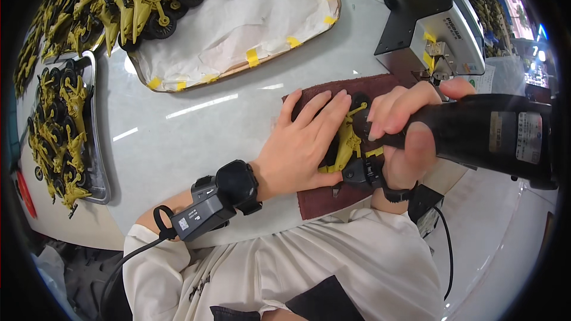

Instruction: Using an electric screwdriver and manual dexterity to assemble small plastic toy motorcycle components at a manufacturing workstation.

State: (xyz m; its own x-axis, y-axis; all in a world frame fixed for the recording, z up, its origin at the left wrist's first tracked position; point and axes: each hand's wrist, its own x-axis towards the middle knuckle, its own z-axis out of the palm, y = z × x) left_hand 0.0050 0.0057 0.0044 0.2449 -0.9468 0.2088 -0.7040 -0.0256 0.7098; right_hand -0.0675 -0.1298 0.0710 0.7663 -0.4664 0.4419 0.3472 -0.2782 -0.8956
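Observation:
My left hand (296, 150) lies with fingers stretched out over a yellow and black toy motorcycle (348, 142), its fingertips and thumb along the toy's edges. Part of the toy is hidden under the hand. Beneath both is a dark red cloth (327, 203). My right hand (410, 122) is wrapped round a thick black power tool (470, 134), tilted almost flat. The tool's front end is over the toy; whether its tip touches cannot be made out, since my fingers cover it.
A metal tray (102, 184) of yellow and black toy motorcycles stands at left. Behind, more lie heaped by a paper-lined tray (238, 32) with yellow tape. A black and white box-shaped machine (437, 27) stands at far right. A cabled device (205, 213) is strapped to my left forearm.

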